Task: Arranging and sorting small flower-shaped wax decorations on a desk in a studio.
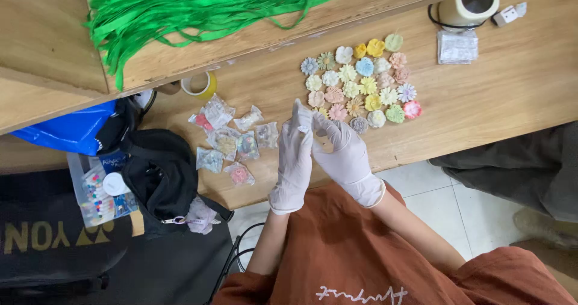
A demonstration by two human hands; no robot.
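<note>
Wooden desk [494, 94] — gloved left hand [293, 160] and right hand [344, 154] had fingers pinched together on a small clear packet [304, 128]; slick gloves could drop it onto the flower pieces [361, 82] just beyond the fingers.

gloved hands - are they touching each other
Touching. The head view shows the right hand pinching the fingertips of the left hand, with no gap between the white gloves.

There is just one view, from a camera on the person's head, looking almost straight down. It sits close above the two gloved hands in the middle of the frame. The wooden table [500, 94] fills the top, and the person's lap and the floor fill the bottom right.
</note>
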